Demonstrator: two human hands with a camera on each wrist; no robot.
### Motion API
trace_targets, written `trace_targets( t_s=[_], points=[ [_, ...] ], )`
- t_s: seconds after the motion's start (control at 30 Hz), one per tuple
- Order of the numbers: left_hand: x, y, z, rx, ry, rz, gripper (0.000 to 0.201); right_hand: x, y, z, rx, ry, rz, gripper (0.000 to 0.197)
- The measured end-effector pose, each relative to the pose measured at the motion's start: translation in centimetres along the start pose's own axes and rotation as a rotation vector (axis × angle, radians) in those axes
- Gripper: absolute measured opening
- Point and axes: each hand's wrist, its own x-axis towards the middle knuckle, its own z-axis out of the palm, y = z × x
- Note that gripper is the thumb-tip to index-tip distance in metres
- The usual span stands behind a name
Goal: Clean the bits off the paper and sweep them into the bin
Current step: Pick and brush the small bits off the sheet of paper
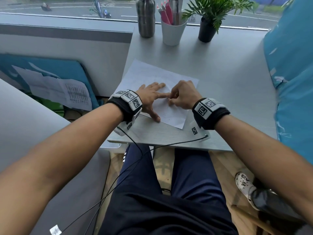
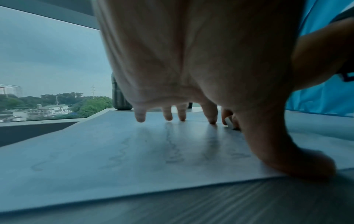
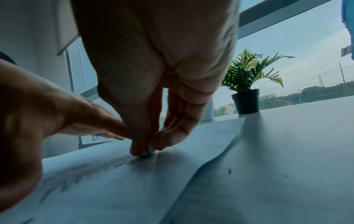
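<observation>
A white sheet of paper (image 1: 149,77) with faint pencil scribbles lies on the grey table (image 1: 228,78). My left hand (image 1: 152,97) lies spread on it, fingers straight, thumb at the sheet's near edge, pressing it flat. My right hand (image 1: 181,95) pinches a small white eraser (image 3: 148,152) between thumb and fingertips and holds its tip against the paper (image 3: 114,181), right beside my left forefinger. Smudged pencil marks (image 2: 172,148) run across the sheet. A few dark bits (image 3: 229,171) lie on the table to the right of the paper. No bin is in view.
At the back of the table stand a steel bottle (image 1: 145,17), a white cup of pens (image 1: 172,31) and a potted plant (image 1: 210,22). Blue plastic sheeting (image 1: 291,82) hangs on the right. Papers (image 1: 59,90) lean on a blue board left of the table.
</observation>
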Motion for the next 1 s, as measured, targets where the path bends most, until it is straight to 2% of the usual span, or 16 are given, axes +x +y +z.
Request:
trace_targets(
  t_s=[0.13, 0.27, 0.4, 0.43, 0.57, 0.7, 0.83, 0.97, 1.0],
  points=[
    [0.9, -0.3, -0.2, -0.033, -0.079, 0.048, 0.126, -0.8, -0.5, 0.9, 0.055, 0.038, 0.052, 0.005],
    [1.2, -0.1, -0.4, -0.018, -0.103, 0.033, 0.131, -2.5, -1.7, 1.2, 0.067, -0.127, -0.091, 0.006],
    [1.3, -0.1, -0.5, -0.030, -0.121, 0.033, 0.131, -0.4, 0.0, -0.3, 0.065, 0.047, 0.037, 0.009],
    [1.3, -0.1, -0.5, -0.031, -0.123, 0.030, 0.131, -0.8, -0.5, -0.1, 0.065, 0.041, 0.035, 0.008],
    [1.4, -0.2, -0.3, -0.033, -0.118, 0.027, 0.133, -3.1, -1.9, 0.8, 0.075, -0.160, -0.128, 0.006],
    [1.4, -0.3, -0.4, -0.045, -0.123, 0.032, 0.133, -1.6, -0.3, 0.1, 0.122, 0.008, -0.003, 0.005],
    [1.5, -0.3, -0.3, -0.029, -0.122, 0.022, 0.134, -3.5, -1.5, 1.0, 0.114, -0.188, -0.130, 0.005],
    [1.4, -0.2, -0.4, -0.046, -0.124, 0.029, 0.132, -1.6, 0.3, 0.3, 0.161, 0.004, 0.018, 0.006],
    [1.3, -0.2, -0.4, -0.045, -0.126, 0.026, 0.132, -2.0, 0.0, 0.5, 0.156, -0.013, 0.008, 0.005]
  ],
)
